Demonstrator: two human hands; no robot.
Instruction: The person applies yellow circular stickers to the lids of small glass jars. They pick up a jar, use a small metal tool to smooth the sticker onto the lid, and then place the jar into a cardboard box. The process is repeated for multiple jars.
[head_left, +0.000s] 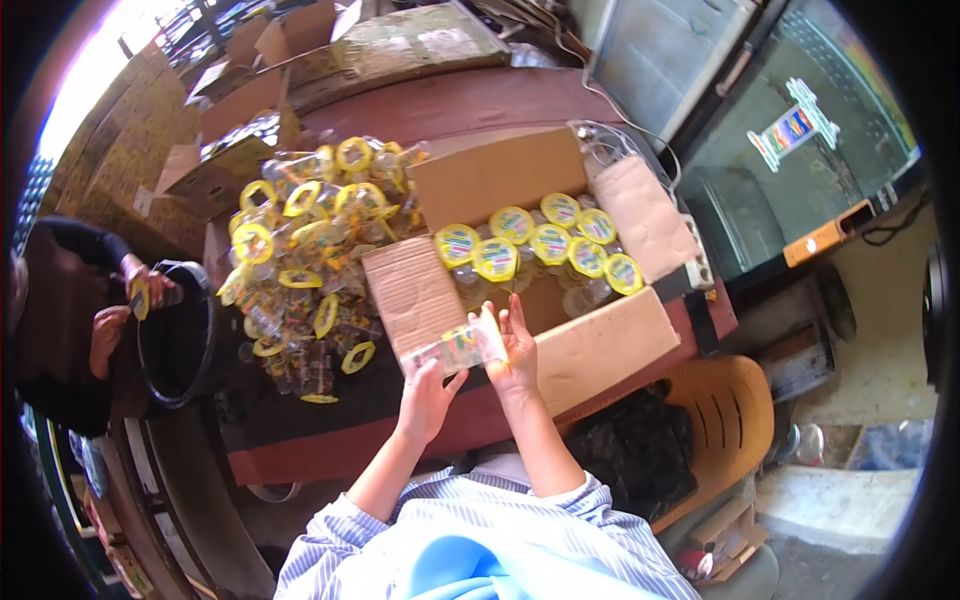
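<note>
A clear plastic cup [455,349] with coloured print lies on its side between my hands, above the near left flap of the open carton. My left hand [428,402] holds its lower left side, thumb and fingers against the wall. At its right end my right hand [513,352] grips it, with some fingertips pointing up. Inside the cardboard carton [608,340], several upright cups with round yellow printed lids [550,244] stand in rows toward the far side. A large heap of similar clear cups with yellow rims [300,270] lies to the left of the carton.
The red-brown table [330,455] carries heap and carton. At the left, another person's hands [120,318] hold a cup beside a black bucket [178,340]. An orange plastic chair [735,420] with a black bag [635,455] stands near right; a glass-door cabinet [800,190] stands beyond.
</note>
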